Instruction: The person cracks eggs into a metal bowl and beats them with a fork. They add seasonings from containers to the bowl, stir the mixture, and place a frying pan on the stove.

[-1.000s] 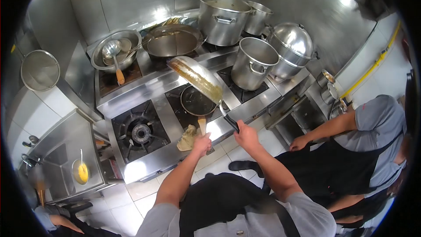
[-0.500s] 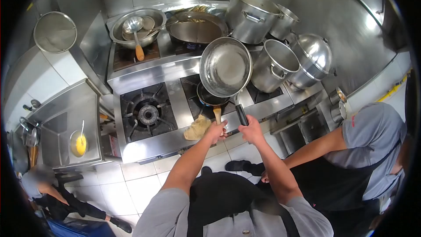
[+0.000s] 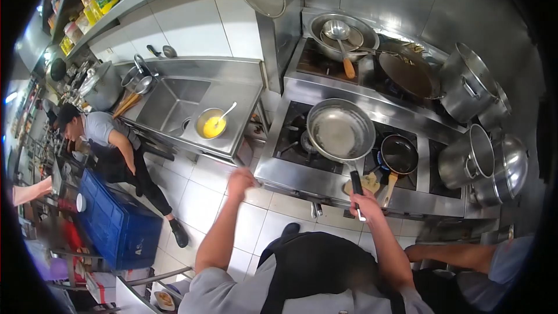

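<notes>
My right hand (image 3: pixel 366 204) is closed round the black handle of a large frying pan (image 3: pixel 340 131). That pan is over the left front burner, its inside bare and wet-looking. My left hand (image 3: pixel 240 185) is off to the left, between the stove and the sink counter, and smeared by motion. Something pale shows at its fingers, too blurred to name. A small dark frying pan (image 3: pixel 400 154) with a wooden handle sits over a blue flame on the burner to the right. Beside its handle, a crumpled beige cloth (image 3: pixel 370 184) lies on the stove's front edge.
A metal bowl (image 3: pixel 211 123) of yellow liquid with a spoon stands on the sink counter (image 3: pixel 241 102). Stock pots (image 3: pixel 467 154) crowd the stove's right side. One person (image 3: pixel 110 134) stands at left by a blue bin (image 3: pixel 113 221); another person's arm (image 3: pixel 447 256) reaches in at right.
My left hand has left the small pan's wooden handle and swung left. My right hand has carried the large pan left to the other front burner. The view has turned left.
</notes>
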